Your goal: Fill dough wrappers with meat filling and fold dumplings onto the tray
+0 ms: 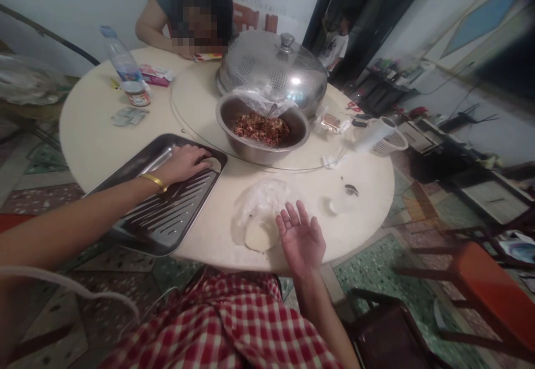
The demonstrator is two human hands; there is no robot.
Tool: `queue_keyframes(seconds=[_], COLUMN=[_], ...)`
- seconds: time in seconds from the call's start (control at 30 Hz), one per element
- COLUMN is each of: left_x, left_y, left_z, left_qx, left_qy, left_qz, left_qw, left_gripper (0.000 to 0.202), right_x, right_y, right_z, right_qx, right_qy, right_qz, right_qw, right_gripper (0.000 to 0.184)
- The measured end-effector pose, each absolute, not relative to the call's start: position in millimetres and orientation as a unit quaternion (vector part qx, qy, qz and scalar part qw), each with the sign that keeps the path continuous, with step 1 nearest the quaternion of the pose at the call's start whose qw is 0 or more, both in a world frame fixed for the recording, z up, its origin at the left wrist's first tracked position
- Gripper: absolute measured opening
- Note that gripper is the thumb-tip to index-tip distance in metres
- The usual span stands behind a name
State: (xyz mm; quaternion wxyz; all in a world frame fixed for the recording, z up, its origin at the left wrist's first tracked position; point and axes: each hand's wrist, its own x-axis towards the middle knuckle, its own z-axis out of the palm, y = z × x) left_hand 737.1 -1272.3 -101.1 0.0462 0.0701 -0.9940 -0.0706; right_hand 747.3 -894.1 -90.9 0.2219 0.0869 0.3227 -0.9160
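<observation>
My left hand [186, 163], with a gold bracelet at the wrist, reaches over the dark ridged baking tray [167, 218]. Its fingers close on a pale dumpling [214, 164] at the tray's far right corner; the fingertips are partly hidden. Empty and palm up, my right hand [301, 241] has its fingers apart near the table's front edge. Just left of it, round dough wrappers [261, 236] show at the mouth of a clear plastic bag [267, 196]. Beyond them stands a metal bowl [263, 156] of reddish-brown chopped filling [261, 129], with a spoon handle sticking up.
Behind the bowl is a large domed steel lid [271, 62]. A plastic bottle [123, 59], a jar [137, 95] and a pink box [155, 75] stand at the left. A white basket [390, 141] sits at the right edge. Across the table [96, 135] a person leans forward.
</observation>
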Motion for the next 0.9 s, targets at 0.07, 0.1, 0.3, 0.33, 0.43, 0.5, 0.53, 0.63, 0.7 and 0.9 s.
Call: queue_keyframes(seconds=[0.07,0.1,0.3,0.33,0.43,0.5,0.53,0.63,0.7,0.9], left_x=[735,733,729,730,731,730,729,725,723,726], left_y=[-1273,-1273,-1272,-1271,-1272,-1273,-1274,-1276,-1277,-1273], left_z=[-100,-99,-99,-101,-104,-105,-105,-104,-104,-111], left_qx=[0.051,0.04,-0.02,-0.026,-0.035,-0.042,-0.047,-0.067,-0.077,-0.072], left_qy=[-0.995,-0.995,-0.995,-0.995,-0.993,-0.993,-0.993,-0.992,-0.991,-0.989], left_qz=[-0.071,-0.07,-0.054,-0.051,-0.047,-0.044,-0.042,-0.035,-0.028,-0.009], left_qw=[0.054,0.059,0.081,0.086,0.101,0.104,0.104,0.102,0.104,0.131], left_gripper=[0.05,0.048,0.041,0.041,0.042,0.041,0.041,0.039,0.04,0.047], right_x=[747,747,748,748,748,748,748,748,748,747], right_y=[-894,-895,-895,-895,-895,-895,-895,-896,-896,-896], right_z=[-92,-92,-91,-91,-93,-93,-93,-93,-92,-93], right_qx=[0.083,0.084,0.093,0.092,0.088,0.089,0.09,0.097,0.102,0.106], right_qy=[0.323,0.322,0.318,0.317,0.317,0.317,0.318,0.318,0.316,0.316], right_qz=[-0.916,-0.916,-0.915,-0.915,-0.916,-0.916,-0.916,-0.915,-0.915,-0.915], right_qw=[0.223,0.224,0.232,0.232,0.23,0.23,0.23,0.228,0.228,0.227], right_gripper=[0.034,0.034,0.036,0.036,0.036,0.035,0.035,0.035,0.034,0.035])
